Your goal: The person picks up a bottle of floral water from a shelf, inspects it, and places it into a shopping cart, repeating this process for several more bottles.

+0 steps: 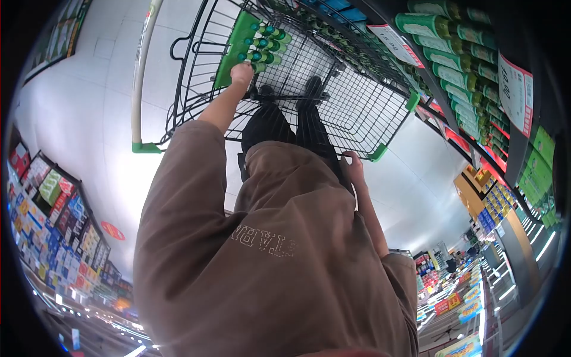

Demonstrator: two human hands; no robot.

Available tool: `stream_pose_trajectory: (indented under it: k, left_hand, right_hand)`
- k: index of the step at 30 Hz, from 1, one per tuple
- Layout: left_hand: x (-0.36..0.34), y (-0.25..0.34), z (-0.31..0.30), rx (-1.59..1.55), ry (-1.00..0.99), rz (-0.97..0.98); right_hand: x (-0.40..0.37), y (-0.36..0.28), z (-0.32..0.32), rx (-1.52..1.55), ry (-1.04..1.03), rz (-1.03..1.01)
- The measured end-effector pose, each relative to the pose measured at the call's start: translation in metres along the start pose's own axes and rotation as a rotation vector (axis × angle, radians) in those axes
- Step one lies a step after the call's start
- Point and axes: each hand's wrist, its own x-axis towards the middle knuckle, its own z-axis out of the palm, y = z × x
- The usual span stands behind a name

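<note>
My left hand (242,74) reaches over the side of a wire shopping cart (369,107) and is closed at a green bottle (258,68). My fingers cover part of that bottle. Next to it, several green bottles (278,35) with teal caps stand in rows against the cart's green panel (239,44). At the cart's near rim, close to a green corner piece (378,153), my right hand (353,165) has its fingers curled on the edge. The cart's pale handle (144,65) runs along the left.
Shelves on the right hold rows of green bottles (443,44) behind price tags (516,95). Green cartons (538,157) sit lower on that side. Stacked packaged goods (59,220) line the left. A red floor sticker (112,230) lies on the pale floor (410,190).
</note>
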Motion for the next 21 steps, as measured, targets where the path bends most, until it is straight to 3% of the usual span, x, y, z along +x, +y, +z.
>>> stream_pose_trajectory:
  k: [4, 8, 15, 16, 18, 21]
  left_hand:
    - [-0.001, 0.006, 0.011, 0.119, -0.196, 0.001]
    - [-0.008, 0.010, 0.023, 0.102, -0.062, 0.043]
    - [-0.031, 0.034, -0.010, 0.021, 0.026, 0.051]
    - [-0.038, 0.036, -0.021, 0.029, 0.043, 0.049]
    - [-0.059, 0.040, -0.060, 0.063, -0.015, 0.221]
    - [-0.111, 0.046, -0.141, -0.076, 0.046, 0.192]
  right_hand:
    - [-0.001, -0.003, 0.000, 0.023, 0.027, -0.020]
    - [0.003, 0.002, 0.001, 0.049, 0.031, -0.077]
    - [0.013, 0.015, 0.011, 0.062, 0.097, 0.009]
    - [0.014, 0.013, 0.009, 0.053, 0.083, 0.043]
    - [0.019, 0.014, 0.007, 0.066, 0.090, 0.039]
    - [0.030, 0.019, 0.007, 0.085, 0.040, 0.094]
